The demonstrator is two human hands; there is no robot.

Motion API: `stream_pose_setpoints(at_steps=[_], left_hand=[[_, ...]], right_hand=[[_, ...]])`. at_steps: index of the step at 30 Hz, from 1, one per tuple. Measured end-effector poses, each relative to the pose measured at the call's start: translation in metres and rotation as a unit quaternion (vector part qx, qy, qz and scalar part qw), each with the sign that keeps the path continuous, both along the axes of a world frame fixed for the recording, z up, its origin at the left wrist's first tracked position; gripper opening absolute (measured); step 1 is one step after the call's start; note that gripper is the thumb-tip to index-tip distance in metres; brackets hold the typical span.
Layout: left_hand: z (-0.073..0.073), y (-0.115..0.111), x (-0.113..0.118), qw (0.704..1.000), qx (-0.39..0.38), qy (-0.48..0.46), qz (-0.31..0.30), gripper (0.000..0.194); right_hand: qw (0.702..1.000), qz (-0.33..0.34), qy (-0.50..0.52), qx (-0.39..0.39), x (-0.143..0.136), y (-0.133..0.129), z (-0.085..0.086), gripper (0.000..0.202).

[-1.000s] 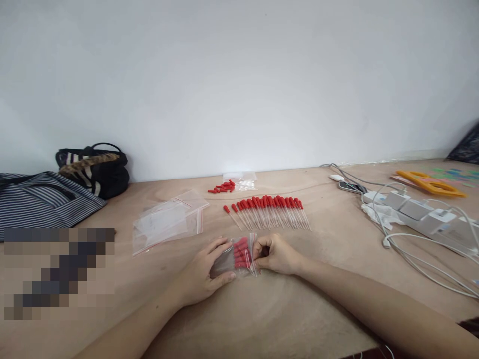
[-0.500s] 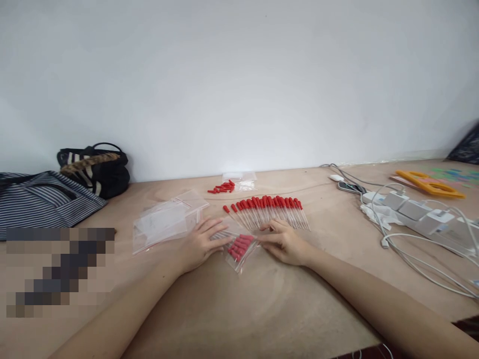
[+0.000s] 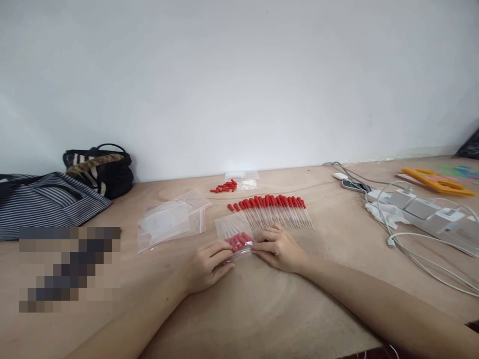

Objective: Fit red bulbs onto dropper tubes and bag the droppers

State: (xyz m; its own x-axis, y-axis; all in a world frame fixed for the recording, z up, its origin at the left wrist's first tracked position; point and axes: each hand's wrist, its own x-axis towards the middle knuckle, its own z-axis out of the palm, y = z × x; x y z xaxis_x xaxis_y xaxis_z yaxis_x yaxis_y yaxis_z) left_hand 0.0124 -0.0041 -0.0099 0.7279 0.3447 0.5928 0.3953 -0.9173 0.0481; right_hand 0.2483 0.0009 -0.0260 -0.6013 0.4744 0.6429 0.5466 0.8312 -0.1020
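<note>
A clear zip bag [image 3: 229, 225] lies on the table in front of me, with several red-bulbed droppers [image 3: 239, 241] inside. Their bulbs point toward the bag's near edge, which bulges up a little. My left hand [image 3: 210, 263] is closed on the left end of that edge. At the right end, my right hand [image 3: 279, 249] pinches the edge between thumb and fingers. Just beyond the hands, a row of loose droppers [image 3: 275, 209] lies side by side, red bulbs facing the wall.
Empty zip bags [image 3: 168, 219] are stacked to the left. Red rubber bulbs [image 3: 224, 186] and thin clear tubes on a bag [image 3: 248, 183] lie near the wall. Striped [image 3: 56, 202] and black bags [image 3: 114, 174] stand far left. Chargers with cables [image 3: 422, 212] and yellow scissors-like handles [image 3: 441, 182] occupy the right.
The bag has turned so its near edge runs roughly crosswise between my hands. My left hand has slid nearer to me, from the bag's upper left side to its near edge.
</note>
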Motion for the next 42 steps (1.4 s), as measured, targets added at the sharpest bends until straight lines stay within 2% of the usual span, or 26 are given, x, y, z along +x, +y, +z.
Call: stream_pose_setpoints(at_steps=[4,8,12,16,20,25,31,36,42], left_hand=[[-0.003,0.012,-0.010,0.999,0.046,0.012,-0.027,0.011],[-0.004,0.014,-0.012,1.000,-0.011,0.003,-0.014,0.011],[-0.002,0.015,-0.011,0.998,-0.057,0.006,-0.009,0.010],[-0.001,0.013,-0.007,0.998,-0.058,0.015,0.026,0.007],[-0.001,0.010,0.003,0.997,0.022,-0.007,0.072,0.015],[-0.003,0.011,0.011,0.989,0.140,0.022,0.051,0.010],[-0.006,0.014,-0.002,0.971,0.226,0.041,0.062,0.017],[-0.009,0.015,-0.006,0.968,0.237,0.044,0.062,0.017],[-0.005,0.016,-0.004,0.968,0.242,0.037,0.052,0.016]], right_hand=[[0.994,-0.003,-0.041,0.105,-0.004,0.007,0.003,0.019],[0.976,0.000,-0.093,0.195,-0.005,0.017,0.006,0.020],[0.965,-0.012,-0.119,0.234,-0.004,0.022,0.006,0.020],[0.960,0.001,-0.124,0.253,-0.003,0.022,0.005,0.023],[0.959,0.022,-0.115,0.258,-0.003,0.022,0.005,0.022],[0.963,0.004,-0.097,0.253,-0.001,0.023,-0.001,0.019],[0.967,-0.003,-0.069,0.244,0.004,0.023,0.000,0.014],[0.961,-0.001,-0.074,0.266,0.007,0.022,0.006,0.016],[0.955,0.014,-0.098,0.281,0.009,0.023,0.005,0.020]])
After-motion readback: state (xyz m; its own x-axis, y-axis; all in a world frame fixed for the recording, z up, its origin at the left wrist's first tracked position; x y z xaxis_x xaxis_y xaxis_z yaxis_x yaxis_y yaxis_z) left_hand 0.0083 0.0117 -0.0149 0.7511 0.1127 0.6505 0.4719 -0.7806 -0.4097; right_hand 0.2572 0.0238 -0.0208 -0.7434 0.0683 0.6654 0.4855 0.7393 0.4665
